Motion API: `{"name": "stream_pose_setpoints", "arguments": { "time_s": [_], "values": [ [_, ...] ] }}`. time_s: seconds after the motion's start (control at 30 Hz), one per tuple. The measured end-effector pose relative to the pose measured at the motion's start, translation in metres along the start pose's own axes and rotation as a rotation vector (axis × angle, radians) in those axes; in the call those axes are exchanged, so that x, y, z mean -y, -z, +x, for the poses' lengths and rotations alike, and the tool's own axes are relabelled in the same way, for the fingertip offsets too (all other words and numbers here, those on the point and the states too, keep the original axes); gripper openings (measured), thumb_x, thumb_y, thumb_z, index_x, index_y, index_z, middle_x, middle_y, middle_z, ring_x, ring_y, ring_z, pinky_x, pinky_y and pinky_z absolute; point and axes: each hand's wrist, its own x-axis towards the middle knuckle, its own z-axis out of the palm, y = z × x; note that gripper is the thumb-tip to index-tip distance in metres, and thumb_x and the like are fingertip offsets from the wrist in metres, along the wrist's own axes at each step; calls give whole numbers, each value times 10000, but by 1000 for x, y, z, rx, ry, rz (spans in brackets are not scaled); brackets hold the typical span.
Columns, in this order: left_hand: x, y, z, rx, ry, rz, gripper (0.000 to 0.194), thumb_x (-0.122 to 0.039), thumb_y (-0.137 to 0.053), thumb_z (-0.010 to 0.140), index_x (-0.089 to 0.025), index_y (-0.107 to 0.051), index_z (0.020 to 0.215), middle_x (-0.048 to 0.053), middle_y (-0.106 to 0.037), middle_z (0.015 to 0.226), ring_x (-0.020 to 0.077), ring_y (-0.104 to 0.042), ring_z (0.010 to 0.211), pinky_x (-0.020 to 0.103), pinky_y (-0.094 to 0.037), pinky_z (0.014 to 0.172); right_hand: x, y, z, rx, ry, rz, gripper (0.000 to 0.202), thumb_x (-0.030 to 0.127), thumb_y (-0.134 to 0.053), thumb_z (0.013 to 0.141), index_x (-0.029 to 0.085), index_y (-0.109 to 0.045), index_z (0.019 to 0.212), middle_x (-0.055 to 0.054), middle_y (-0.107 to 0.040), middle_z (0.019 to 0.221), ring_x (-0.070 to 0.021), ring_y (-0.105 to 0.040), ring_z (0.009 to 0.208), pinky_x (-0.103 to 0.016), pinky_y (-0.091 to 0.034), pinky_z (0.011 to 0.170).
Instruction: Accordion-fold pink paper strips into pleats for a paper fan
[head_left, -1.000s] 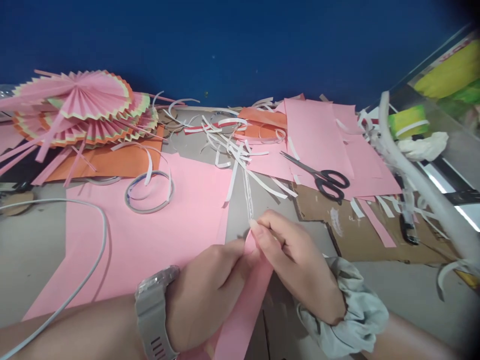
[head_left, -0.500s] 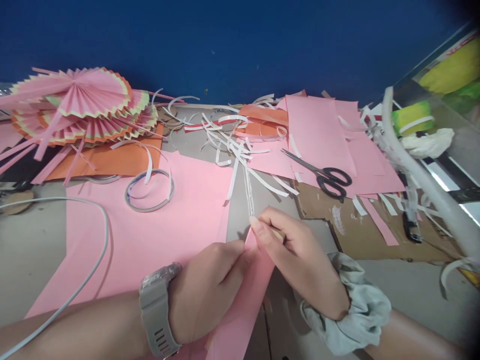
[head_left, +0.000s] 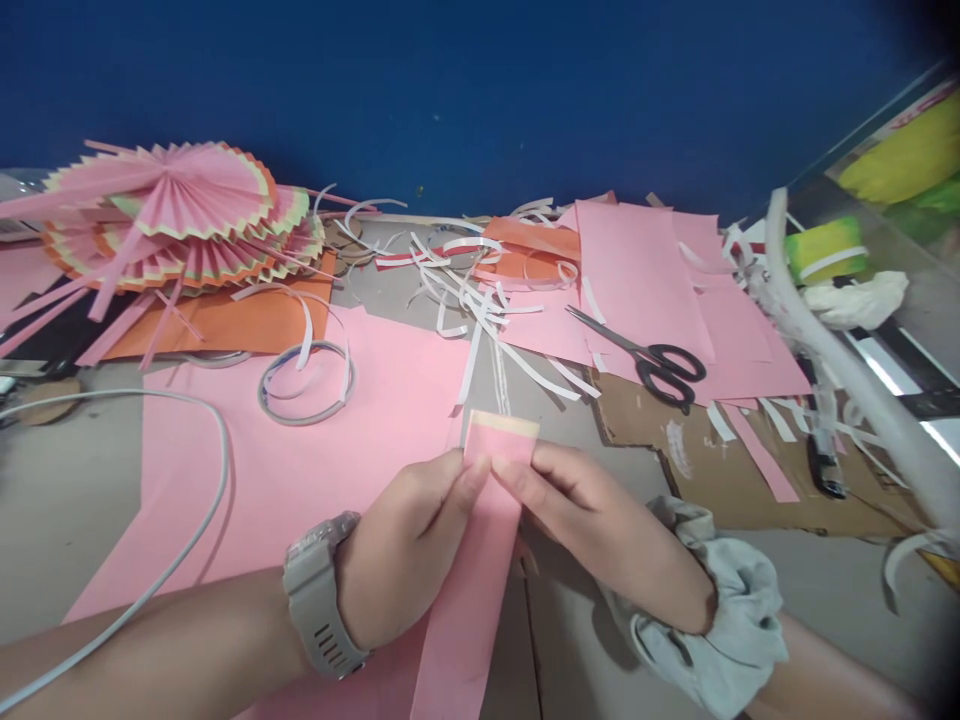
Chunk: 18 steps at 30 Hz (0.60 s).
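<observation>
A long pink paper strip [head_left: 466, 600] runs up from the bottom edge to both hands, its far end carrying a pale yellow band [head_left: 504, 423]. My left hand [head_left: 416, 545], with a grey watch at the wrist, pinches the strip's left edge. On the other edge my right hand [head_left: 581, 510] grips it, thumb on top and fingers behind. Both thumbs almost meet just below the yellow band. Beneath the left arm lies a big pink paper sheet [head_left: 375, 400].
Pleated paper fans [head_left: 187, 200] are stacked at the left. White paper offcuts [head_left: 480, 300] lie in a heap at the back. Black-handled scissors [head_left: 664, 370] rest right of centre by pink sheets [head_left: 637, 260] and cardboard [head_left: 705, 460]. A white cable [head_left: 217, 480] crosses the left side.
The strip's end has been turned up flat, so its yellow band now faces me. My right hand has shifted slightly lower along the edge, its thumb now beside the left thumb.
</observation>
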Motion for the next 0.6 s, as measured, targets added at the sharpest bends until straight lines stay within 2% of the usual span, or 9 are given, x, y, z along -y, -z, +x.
{"name": "stream_pose_setpoints", "arguments": {
  "time_s": [0.1, 0.27, 0.4, 0.5, 0.6],
  "values": [
    [1, 0, 0, -26, 5, 37, 367, -277, -264, 950, -157, -551, 755, -3, -610, 720, 122, -547, 686, 256, -432, 701, 0, -2, -1, 8, -21, -30, 314, 372, -402, 898, 191, -435, 644, 49, -503, 536, -96, -512, 501, -196, -401, 489],
    [0, 1, 1, -160, -31, 133, 317, -272, -339, 931, -172, -443, 649, -45, -499, 633, 97, -459, 602, 225, -371, 605, -1, -5, -2, 5, 24, -153, 317, 348, -381, 908, 192, -442, 639, 42, -484, 541, -111, -488, 534, -223, -382, 523],
    [-2, 1, 1, -143, -32, 94, 340, -266, -288, 946, -177, -429, 649, -45, -474, 628, 96, -457, 607, 220, -370, 617, -2, -6, -2, -13, 41, -204, 293, 301, -414, 896, 193, -406, 624, 51, -460, 522, -100, -440, 507, -218, -343, 484],
    [-2, 1, 1, -170, -31, 90, 334, -276, -306, 943, -184, -376, 629, -57, -419, 603, 87, -422, 583, 209, -356, 600, -2, -7, -2, -54, 59, -246, 311, 302, -419, 892, 195, -362, 605, 55, -390, 518, -93, -377, 501, -215, -299, 465],
    [0, 1, 2, -208, -18, 102, 335, -294, -305, 942, -188, -346, 627, -59, -397, 608, 89, -393, 579, 213, -350, 602, -1, -8, -2, -9, 58, -267, 315, 320, -384, 902, 195, -366, 613, 45, -342, 557, -101, -352, 536, -222, -288, 481]
  ]
}}
